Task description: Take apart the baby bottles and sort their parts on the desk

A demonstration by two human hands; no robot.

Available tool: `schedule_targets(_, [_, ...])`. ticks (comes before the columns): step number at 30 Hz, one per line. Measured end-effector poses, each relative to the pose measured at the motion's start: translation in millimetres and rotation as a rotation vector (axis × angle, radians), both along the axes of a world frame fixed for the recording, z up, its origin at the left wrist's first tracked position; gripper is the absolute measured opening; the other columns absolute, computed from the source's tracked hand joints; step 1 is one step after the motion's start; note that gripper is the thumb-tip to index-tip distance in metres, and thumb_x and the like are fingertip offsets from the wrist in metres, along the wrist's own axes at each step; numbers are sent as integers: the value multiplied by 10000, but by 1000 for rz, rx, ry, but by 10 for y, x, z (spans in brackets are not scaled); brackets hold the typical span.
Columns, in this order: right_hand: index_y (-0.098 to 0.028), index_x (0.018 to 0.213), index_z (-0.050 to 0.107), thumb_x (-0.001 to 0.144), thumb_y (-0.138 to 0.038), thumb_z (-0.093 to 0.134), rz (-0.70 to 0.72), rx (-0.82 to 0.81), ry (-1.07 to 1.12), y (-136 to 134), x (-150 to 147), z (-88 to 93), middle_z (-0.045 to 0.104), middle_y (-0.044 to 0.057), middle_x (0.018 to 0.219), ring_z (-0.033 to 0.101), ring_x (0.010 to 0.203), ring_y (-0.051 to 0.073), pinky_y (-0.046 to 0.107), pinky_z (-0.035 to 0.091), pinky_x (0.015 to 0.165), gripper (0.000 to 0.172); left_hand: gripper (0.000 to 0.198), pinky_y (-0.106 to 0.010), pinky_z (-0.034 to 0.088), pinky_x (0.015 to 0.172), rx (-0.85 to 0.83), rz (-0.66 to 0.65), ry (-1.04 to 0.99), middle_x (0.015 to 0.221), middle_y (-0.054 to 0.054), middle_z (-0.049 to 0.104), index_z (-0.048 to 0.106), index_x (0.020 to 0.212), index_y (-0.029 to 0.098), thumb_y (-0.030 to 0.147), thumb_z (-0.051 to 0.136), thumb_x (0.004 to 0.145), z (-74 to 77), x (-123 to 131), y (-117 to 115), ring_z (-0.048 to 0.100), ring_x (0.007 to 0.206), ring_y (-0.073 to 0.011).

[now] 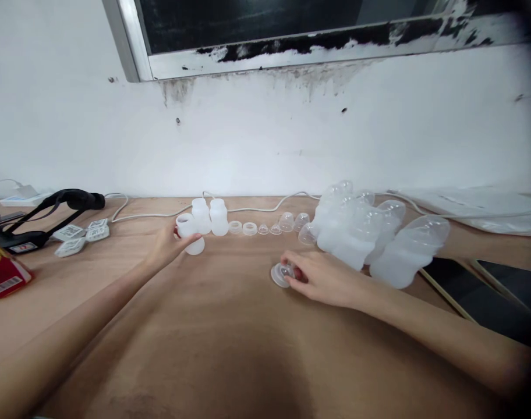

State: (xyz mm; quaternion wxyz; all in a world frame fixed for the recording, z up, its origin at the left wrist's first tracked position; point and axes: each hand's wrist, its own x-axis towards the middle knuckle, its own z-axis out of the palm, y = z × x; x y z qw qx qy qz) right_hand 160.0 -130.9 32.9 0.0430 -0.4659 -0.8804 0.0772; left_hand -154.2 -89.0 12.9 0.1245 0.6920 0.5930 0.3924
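Note:
My left hand (168,243) is wrapped around a frosted white baby bottle body (195,247), which tilts with its mouth toward me, close to the tabletop. Between the fingers and thumb of my right hand (322,279) is a bottle nipple with its collar ring (279,276), low over the table or resting on it. Two more bottle bodies (219,217) stand upright just behind my left hand. From there a row runs rightward: two collar rings (250,228), two loose nipples (263,229), then several transparent domed caps (286,221).
Several capped baby bottles (357,227) stand crowded behind my right forearm. Dark flat panels (484,297) lie at the right. A black head strap device (42,221), small white blocks (97,229) and a red-and-yellow package (6,273) sit left. A white cable (265,209) runs along the wall.

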Motion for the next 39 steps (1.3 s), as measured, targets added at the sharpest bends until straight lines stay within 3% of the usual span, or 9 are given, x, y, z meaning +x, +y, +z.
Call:
schedule_targets(12, [-175,885,436,734,-403,388,-56,-166,-12,204,-234,-52,496,46,795,458,552,109,221,281,463,278,635,-251,401,615,10,130,96,913,-77,507,447,1022,69,540,571,613,-124,-40,238,473,745,-142])
schedule_targets(16, [-138,857,417,754,-377,369,-73,-165,53,229,-352,-109,488,67,779,438,555,109,217,251,449,265,642,-323,339,872,474,194,288,1107,-149,360,354,1141,40,433,560,677,-73,145,55,365,1023,-201])
schedule_targets(18, [-123,821,400,769,-371,351,-35,-141,98,277,-429,-156,491,69,749,416,535,109,224,242,454,257,461,-300,308,914,591,-18,359,1104,-127,366,361,1122,74,289,501,738,-39,355,-97,336,1065,-172])
schedule_targets(20, [-112,810,389,769,-336,359,0,-107,141,347,-506,-210,498,75,745,409,542,111,229,246,470,229,427,-270,316,905,368,-401,482,1098,-83,405,370,1125,120,223,477,725,-35,600,-220,360,1046,-146])
schedule_targets(22, [-101,837,394,755,-267,381,19,-89,189,429,-570,-263,509,87,785,435,599,120,227,272,508,186,495,-264,339,872,152,-537,483,1093,-55,435,363,1154,138,281,508,703,-63,821,-261,399,994,-142])
schedule_targets(26, [-96,889,414,750,-187,385,19,-99,324,597,-596,-344,521,79,858,463,740,123,221,323,635,168,401,-227,382,746,-13,-442,282,1004,-27,502,457,1086,137,269,519,712,-129,1045,-99,466,835,-116])
schedule_targets(32, [-110,976,346,864,-326,143,-64,-318,424,740,-408,-389,547,34,753,459,553,62,183,364,533,317,326,-237,376,628,-79,-381,275,765,-31,535,535,987,82,225,533,694,-173,990,150,473,671,-116])
schedule_targets(36, [-125,875,437,743,-365,402,-212,-135,305,765,-273,-356,535,50,745,467,615,118,224,315,531,276,289,-227,382,655,-65,-388,269,818,-28,534,551,977,106,234,495,724,-212,958,178,473,693,-105])
schedule_targets(39, [-128,893,461,721,-360,426,-265,6,205,806,-244,-361,525,74,766,458,631,150,242,254,505,291,269,-223,380,706,-31,-411,285,922,-39,508,550,976,112,194,470,733,-224,978,200,463,746,-102])
